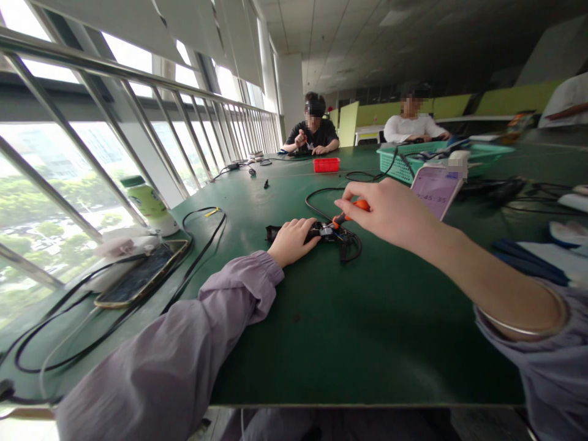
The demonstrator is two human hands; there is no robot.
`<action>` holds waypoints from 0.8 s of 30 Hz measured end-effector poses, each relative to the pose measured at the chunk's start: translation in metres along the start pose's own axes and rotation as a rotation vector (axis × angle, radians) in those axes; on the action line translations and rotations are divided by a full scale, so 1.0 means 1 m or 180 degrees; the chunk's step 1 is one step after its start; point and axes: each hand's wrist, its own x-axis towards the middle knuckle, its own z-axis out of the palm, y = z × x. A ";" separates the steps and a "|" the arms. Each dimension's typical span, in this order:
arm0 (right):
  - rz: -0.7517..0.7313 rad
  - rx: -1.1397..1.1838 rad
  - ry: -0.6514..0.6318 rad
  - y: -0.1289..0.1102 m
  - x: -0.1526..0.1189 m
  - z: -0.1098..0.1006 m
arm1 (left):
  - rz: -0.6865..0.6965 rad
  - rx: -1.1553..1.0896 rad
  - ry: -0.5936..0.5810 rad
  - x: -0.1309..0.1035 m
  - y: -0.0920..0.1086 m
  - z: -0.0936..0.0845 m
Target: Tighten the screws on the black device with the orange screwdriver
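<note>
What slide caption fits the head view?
Left hand on a black device, right hand holding an orange-handled screwdriver at its wired end.

The left hand (294,241) hides part of the black thing (327,232); at two o'clock, a person (568,101) is cut off.

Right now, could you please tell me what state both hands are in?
Left hand: closed over the black device.
Right hand: closed, holding the orange-handled screwdriver.

1. Nearer than the right hand (390,208): open table (358,331), room to pass.
2. Left of its grip: left hand (294,240) and device (326,232) block the way.
3. Just below the grip: cable (343,252).
4. Right and beyond: phone (432,193), then basket (389,165), obstruct.
</note>
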 end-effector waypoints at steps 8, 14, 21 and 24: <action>-0.0254 -0.0139 0.0171 0.002 0.000 -0.001 | 0.0009 0.0059 -0.0055 -0.001 -0.002 0.000; 0.0118 -0.0013 -0.0202 -0.001 -0.001 0.000 | 0.0035 0.0062 -0.0018 -0.001 -0.002 0.002; -0.0246 0.0214 0.0264 0.006 0.001 0.006 | 0.0025 0.0087 -0.0047 -0.001 -0.002 0.001; -0.0091 0.0058 0.0128 0.005 0.002 0.005 | 0.0027 0.0078 -0.0036 -0.001 -0.002 0.000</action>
